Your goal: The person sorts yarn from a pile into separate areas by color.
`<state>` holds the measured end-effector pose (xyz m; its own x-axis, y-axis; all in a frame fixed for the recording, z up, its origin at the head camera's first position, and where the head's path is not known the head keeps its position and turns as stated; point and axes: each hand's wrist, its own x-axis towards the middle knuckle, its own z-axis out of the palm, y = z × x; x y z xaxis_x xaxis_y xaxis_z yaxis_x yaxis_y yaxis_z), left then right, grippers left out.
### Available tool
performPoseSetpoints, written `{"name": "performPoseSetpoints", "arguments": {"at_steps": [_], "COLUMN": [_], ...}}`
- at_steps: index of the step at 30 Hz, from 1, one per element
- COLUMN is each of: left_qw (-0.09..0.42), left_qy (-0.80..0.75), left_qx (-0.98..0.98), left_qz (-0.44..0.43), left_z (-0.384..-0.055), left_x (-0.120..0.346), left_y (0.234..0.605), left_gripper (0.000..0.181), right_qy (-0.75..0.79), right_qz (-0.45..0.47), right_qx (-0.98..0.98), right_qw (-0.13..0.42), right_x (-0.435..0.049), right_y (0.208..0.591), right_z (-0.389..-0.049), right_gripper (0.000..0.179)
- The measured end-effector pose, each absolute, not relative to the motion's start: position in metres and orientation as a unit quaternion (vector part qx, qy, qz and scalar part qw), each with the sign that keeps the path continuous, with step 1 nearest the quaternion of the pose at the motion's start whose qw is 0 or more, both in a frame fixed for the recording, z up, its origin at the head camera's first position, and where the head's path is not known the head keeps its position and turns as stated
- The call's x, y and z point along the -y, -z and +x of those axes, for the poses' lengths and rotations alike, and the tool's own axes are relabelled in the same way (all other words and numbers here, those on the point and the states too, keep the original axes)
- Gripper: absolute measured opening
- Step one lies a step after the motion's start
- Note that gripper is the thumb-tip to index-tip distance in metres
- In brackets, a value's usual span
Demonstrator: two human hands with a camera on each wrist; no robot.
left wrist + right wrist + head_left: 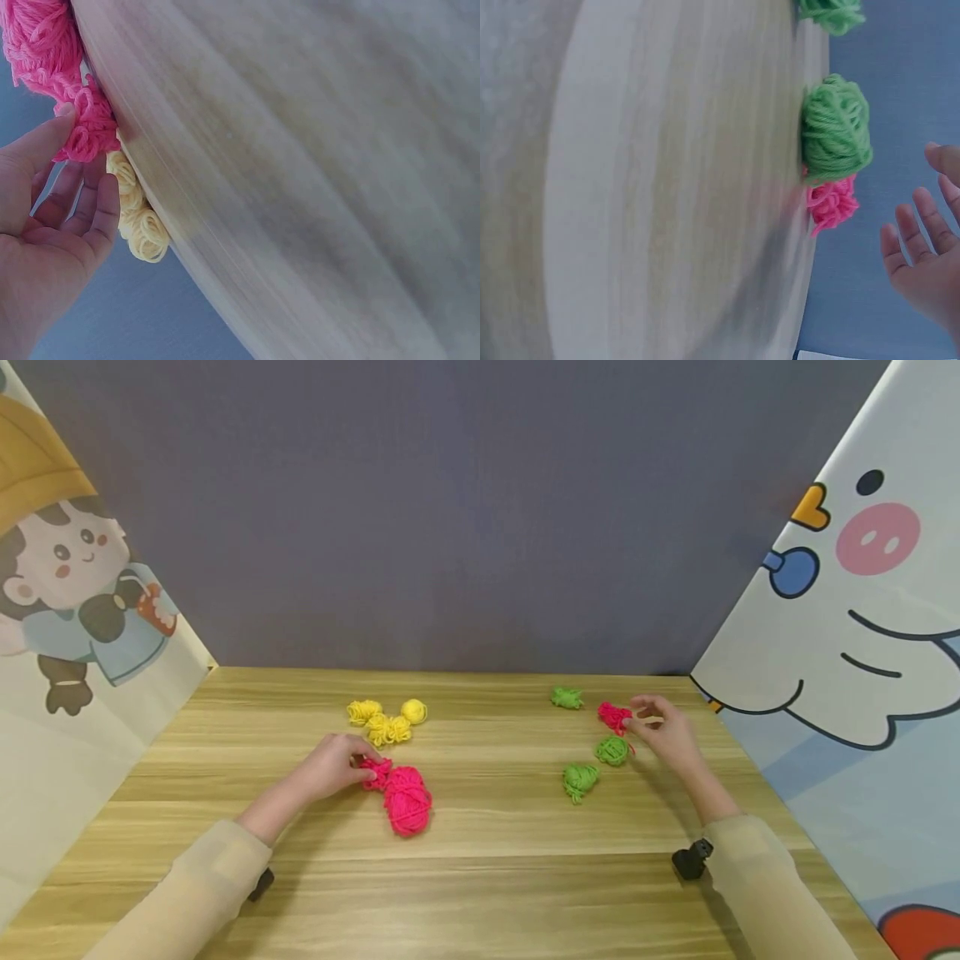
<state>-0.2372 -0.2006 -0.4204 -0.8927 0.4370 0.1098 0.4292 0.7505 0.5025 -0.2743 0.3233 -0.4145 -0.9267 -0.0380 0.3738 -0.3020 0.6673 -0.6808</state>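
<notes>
My left hand [335, 766] pinches a small pink yarn bundle [91, 127] between thumb and fingers. That bundle touches a larger pink yarn ball [408, 802] lying on its right. In the head view, my right hand [666, 732] hovers just right of another small pink yarn bundle [614, 717]. The right wrist view shows this hand's fingers [930, 217] spread apart, with a gap between them and the pink yarn. Around that bundle lie a round green yarn ball [612, 750], a green bundle [580, 782] nearer me and a smaller green bundle [567, 697] farther back.
Three yellow yarn pieces sit in a cluster [388, 729] behind my left hand. Everything lies on a wood-grain table [480, 885]. A grey panel [465, 527] stands along its back edge, with printed panels at the left [112, 710] and right [810, 635].
</notes>
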Motion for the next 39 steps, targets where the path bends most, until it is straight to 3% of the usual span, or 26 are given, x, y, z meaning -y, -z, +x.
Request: {"name": "performPoseSetpoints", "arguments": {"at_steps": [18, 39], "left_qw": [0.005, 0.009], "left_qy": [-0.266, -0.268], "left_qx": [-0.935, -0.935], "left_qz": [0.233, 0.234], "left_z": [-0.237, -0.239], "left_x": [0.201, 0.201], "left_y": [0.42, 0.421], "left_gripper": [0.016, 0.015], "right_qy": [-0.359, -0.368], "right_qz": [0.082, 0.061], "right_qx": [0.92, 0.926], "right_qw": [0.135, 0.057], "right_x": [-0.33, -0.338], "right_y": [0.43, 0.443], "right_z": [-0.3, -0.316], "right_gripper": [0.041, 0.051]}}
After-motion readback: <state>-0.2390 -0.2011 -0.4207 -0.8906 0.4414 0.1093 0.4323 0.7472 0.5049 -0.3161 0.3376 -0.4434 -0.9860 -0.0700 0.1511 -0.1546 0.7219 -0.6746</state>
